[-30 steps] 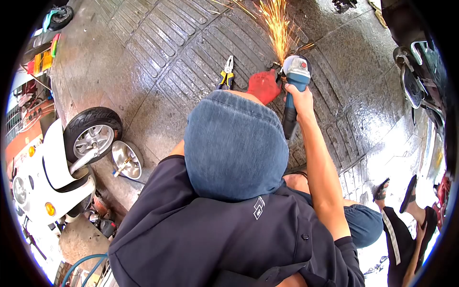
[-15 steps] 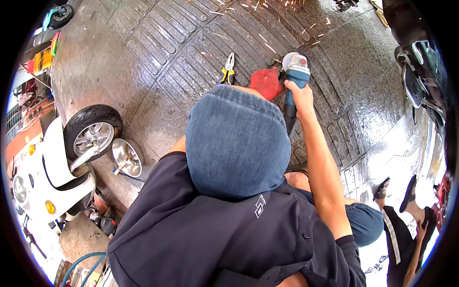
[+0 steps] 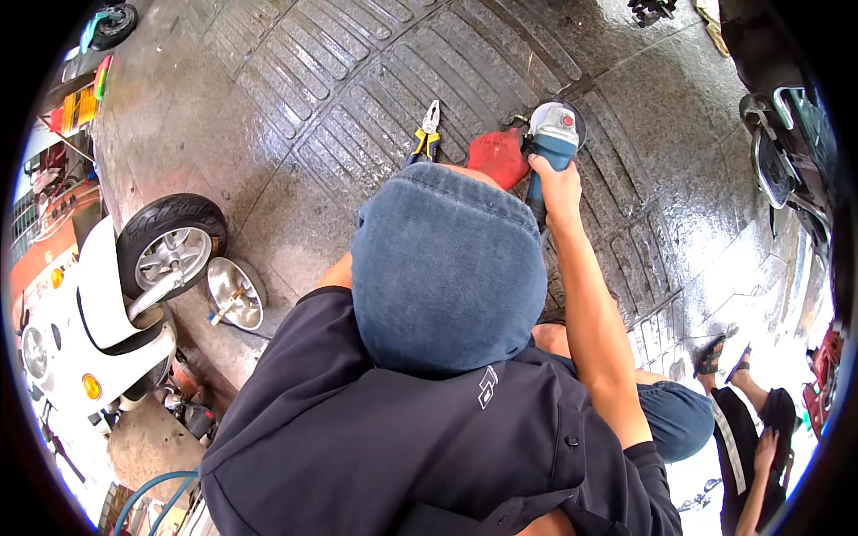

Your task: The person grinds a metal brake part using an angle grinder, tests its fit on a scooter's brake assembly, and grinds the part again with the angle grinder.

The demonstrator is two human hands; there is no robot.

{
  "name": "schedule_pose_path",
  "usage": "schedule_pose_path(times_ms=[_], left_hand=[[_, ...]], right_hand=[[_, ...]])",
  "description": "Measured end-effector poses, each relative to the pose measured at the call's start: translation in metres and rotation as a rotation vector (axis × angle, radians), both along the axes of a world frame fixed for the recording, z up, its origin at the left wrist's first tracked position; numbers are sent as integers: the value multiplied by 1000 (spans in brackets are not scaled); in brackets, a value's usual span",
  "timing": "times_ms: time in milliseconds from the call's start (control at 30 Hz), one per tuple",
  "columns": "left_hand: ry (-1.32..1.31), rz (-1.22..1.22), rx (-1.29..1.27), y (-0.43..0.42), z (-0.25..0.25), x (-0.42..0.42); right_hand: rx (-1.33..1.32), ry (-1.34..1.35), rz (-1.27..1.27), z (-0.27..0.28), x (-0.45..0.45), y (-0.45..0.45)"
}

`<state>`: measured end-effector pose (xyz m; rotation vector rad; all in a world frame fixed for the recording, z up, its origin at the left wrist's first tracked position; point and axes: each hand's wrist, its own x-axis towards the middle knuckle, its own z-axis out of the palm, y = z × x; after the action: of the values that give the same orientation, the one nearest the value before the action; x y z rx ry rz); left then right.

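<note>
My right hand (image 3: 559, 186) is wrapped round the blue body of an angle grinder (image 3: 554, 147), whose grey head and disc point away from me. Just left of the grinder head is my left hand (image 3: 499, 159) in a red glove, its fingers closed on a small dark metal part (image 3: 518, 121) that is mostly hidden. No spray of sparks comes from the disc. Pliers (image 3: 427, 132) with yellow and black handles lie on the wet ribbed floor (image 3: 357, 116), left of my gloved hand. My raised knee in denim hides part of my left forearm.
A white scooter (image 3: 98, 304) with its front wheel (image 3: 174, 250) stands at the left, a round metal bowl (image 3: 237, 293) beside it. At the right edge is a dark motorbike (image 3: 778, 161). Another person's legs (image 3: 737, 420) show at the lower right.
The bright sparks from the disc have died away. The grinder has shifted and tilted slightly beside my gloved hand. At the lower right, the other person's foot and hand have moved.
</note>
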<state>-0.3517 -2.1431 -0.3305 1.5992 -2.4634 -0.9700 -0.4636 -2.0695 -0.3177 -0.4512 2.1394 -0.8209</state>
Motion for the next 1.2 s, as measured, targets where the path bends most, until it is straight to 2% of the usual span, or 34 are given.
schedule_pose_path(times_ms=[100, 167, 500, 900, 1200], left_hand=[[8, 2, 8, -1, 1, -1], [8, 8, 6, -1, -1, -1], [1, -3, 11, 1, 3, -2], [22, 16, 5, 1, 2, -4], [20, 4, 20, 1, 2, -5]], right_hand=[[-30, 68, -2, -8, -1, 1], [36, -69, -9, -8, -4, 2], [43, -55, -3, -24, -9, 8], [29, -128, -14, -7, -7, 5], [42, -109, -3, -15, -9, 6]])
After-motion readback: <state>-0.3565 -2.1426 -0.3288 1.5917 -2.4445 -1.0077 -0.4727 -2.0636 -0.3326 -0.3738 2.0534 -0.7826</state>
